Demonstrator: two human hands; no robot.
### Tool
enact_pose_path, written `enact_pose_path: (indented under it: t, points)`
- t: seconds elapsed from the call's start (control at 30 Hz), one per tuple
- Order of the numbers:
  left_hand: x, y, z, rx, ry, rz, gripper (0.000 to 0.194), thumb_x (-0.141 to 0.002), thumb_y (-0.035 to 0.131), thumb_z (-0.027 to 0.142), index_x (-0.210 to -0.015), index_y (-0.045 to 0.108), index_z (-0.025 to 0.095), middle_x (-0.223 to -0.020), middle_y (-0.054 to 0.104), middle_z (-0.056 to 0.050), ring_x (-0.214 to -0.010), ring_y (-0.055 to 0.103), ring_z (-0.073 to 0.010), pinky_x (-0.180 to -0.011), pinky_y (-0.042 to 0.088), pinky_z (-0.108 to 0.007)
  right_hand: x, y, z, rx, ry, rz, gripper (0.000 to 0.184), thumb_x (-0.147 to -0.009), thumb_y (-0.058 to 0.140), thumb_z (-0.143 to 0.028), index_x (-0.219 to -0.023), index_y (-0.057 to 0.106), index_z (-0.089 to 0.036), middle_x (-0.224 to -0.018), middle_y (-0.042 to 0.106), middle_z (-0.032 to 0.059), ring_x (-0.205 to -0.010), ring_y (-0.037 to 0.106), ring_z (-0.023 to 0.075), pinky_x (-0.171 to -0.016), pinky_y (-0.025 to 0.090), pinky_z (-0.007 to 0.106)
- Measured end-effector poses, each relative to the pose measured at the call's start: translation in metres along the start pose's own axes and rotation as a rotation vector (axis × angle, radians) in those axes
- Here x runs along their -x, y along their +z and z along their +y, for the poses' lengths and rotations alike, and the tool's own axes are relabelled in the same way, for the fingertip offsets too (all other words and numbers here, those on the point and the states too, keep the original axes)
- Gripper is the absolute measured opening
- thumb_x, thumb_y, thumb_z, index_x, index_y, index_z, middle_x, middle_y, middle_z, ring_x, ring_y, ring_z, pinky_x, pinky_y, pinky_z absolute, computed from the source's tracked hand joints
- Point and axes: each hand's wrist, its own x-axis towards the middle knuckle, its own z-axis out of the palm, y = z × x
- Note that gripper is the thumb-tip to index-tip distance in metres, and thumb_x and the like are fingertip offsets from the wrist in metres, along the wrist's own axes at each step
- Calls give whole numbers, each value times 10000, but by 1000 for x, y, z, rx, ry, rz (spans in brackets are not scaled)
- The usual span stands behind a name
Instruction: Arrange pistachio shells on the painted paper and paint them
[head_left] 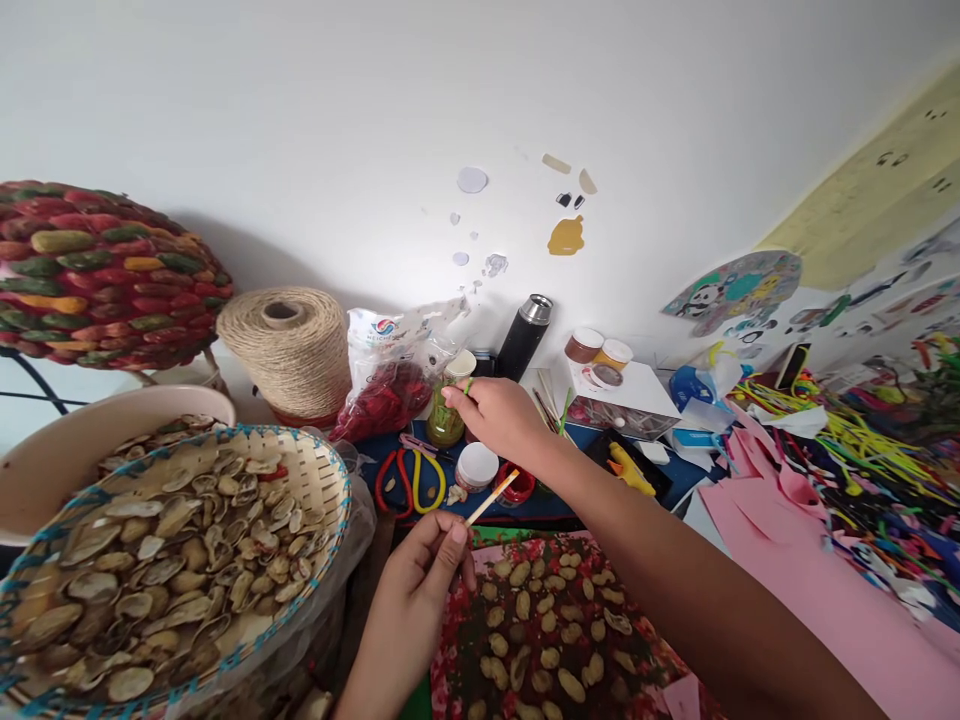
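Note:
My left hand (420, 595) pinches a flat wooden stick (491, 498) with an orange-yellow tip, pointing up and right. Above the table's far side, my right hand (504, 418) is closed on a thin green stick (468, 386), mostly hidden by the fingers. Right beside those fingertips stands a jar of green paint (444, 425). Between the hands are a white-lidded jar (477, 466) and an open pot of red paint (519, 484). Below them, peanut shells (549, 622) lie spread over a red- and dark-stained sheet (459, 655).
A woven basket (341, 480) of peanut shells fills the left, near a twine spool (289, 350). Behind are red-handled scissors (395, 482), a black flask (526, 335) and a white box (637, 395) bearing paint jars. Pink sheets (817, 560) and colourful strips (870, 470) lie right.

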Motion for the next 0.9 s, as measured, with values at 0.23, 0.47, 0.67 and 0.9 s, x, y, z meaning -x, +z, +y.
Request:
enact_pose_path:
  t: [0.23, 0.47, 0.67, 0.9]
  points:
    - [1, 1, 3, 0, -1, -19, 551, -953, 576, 744, -805, 601, 214, -674, 599, 7, -673, 521, -174, -683, 414, -275, 6, 1, 18, -567, 102, 211, 517, -1103, 512, -585, -886, 783, -203, -653, 679, 1, -559, 631, 152, -556, 436, 256]
    - [1, 2, 2, -16, -7, -30, 561, -944, 569, 761, -821, 611, 215, -670, 610, 3, -668, 525, -178, -682, 419, -278, 11, -3, 27, -1072, 293, 312, 607, -895, 692, -785, -806, 732, -185, -572, 562, -39, -375, 453, 80, -366, 283, 225]
    - [-1, 1, 4, -28, 1, -28, 575, -932, 578, 772, -785, 603, 216, -666, 619, 0, -655, 525, -175, -680, 433, -278, 11, -2, 33, -1178, 353, 407, 606, -854, 742, -782, -821, 738, -177, -575, 565, -38, -366, 457, 72, -348, 285, 214]
    - [0, 0, 2, -31, 6, -22, 549, -949, 586, 740, -804, 623, 212, -663, 627, -3, -653, 525, -176, -678, 431, -281, 15, -1, 27, -1198, 365, 333, 605, -855, 750, -771, -818, 742, -167, -573, 561, -42, -373, 467, 67, -349, 279, 201]
